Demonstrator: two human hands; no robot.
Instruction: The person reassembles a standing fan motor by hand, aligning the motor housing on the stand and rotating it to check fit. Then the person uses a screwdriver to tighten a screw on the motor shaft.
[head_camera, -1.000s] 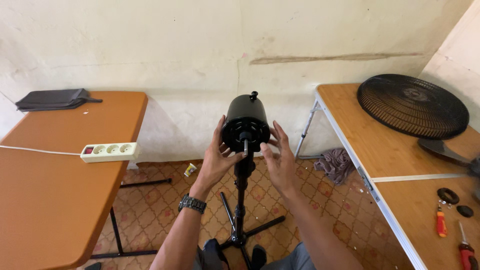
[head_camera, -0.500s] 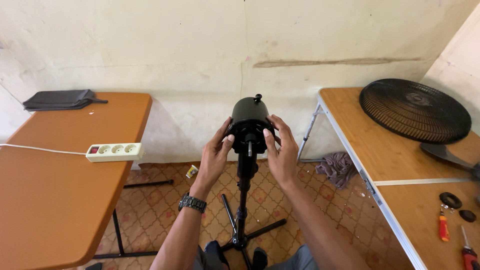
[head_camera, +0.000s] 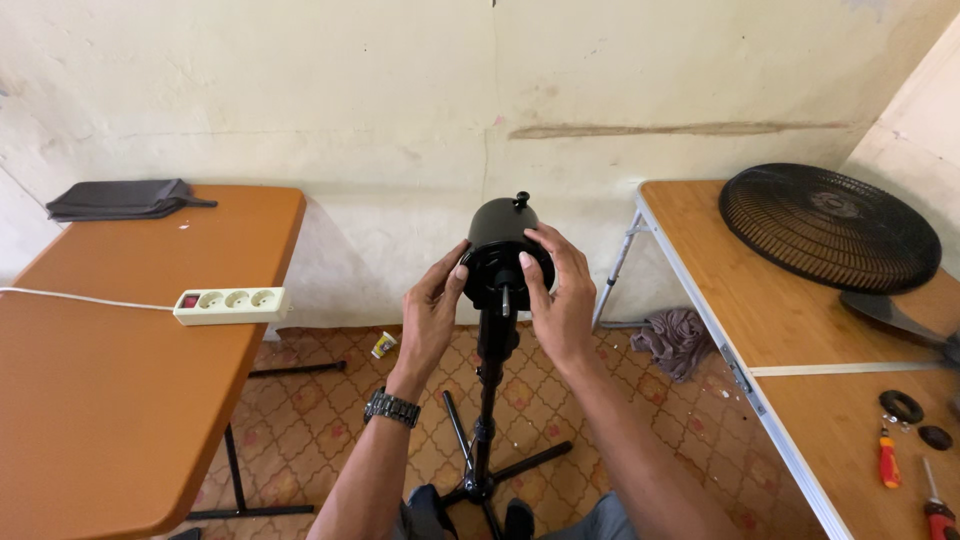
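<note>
Hands cup a black cylindrical fan motor housing (head_camera: 503, 250) atop a black metal stand (head_camera: 487, 400) between two orange tables: left hand (head_camera: 432, 318) curled loosely against its left side, right hand (head_camera: 558, 298) wrapping fingers over its right face.

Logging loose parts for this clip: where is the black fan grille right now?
In the head view, the black fan grille lies flat on the wooden table at the right, near the wall, far from both hands and beyond the screwdrivers.

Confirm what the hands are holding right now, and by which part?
Both hold the black fan motor housing on its stand. Left hand grips its left side near the front face, right hand its right side.
</note>
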